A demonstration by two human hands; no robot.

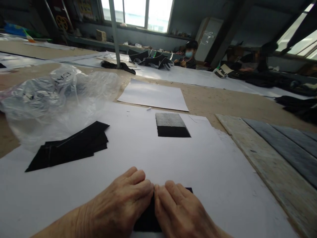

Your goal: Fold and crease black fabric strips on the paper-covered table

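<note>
A black fabric piece (148, 219) lies on the white sheet (123, 158) at the bottom centre, partly covered by both hands. My left hand (123, 198) has its fingers bent and pinched at the top of this piece. Right beside it, my right hand (174, 206) is closed on the same piece, the fingertips of both hands meeting. Beyond them lies a flat piece (170, 124), grey at the back and black at the front. Several overlapping black pieces (71, 145) are fanned out on the left of the sheet.
A crumpled clear plastic bag (56, 96) is at the back left. Another white sheet (153, 94) lies farther back. A worn board (269, 165) with dark grey strips (284, 142) is on the right. A masked person (189, 56) is at a far table near a metal post (115, 33).
</note>
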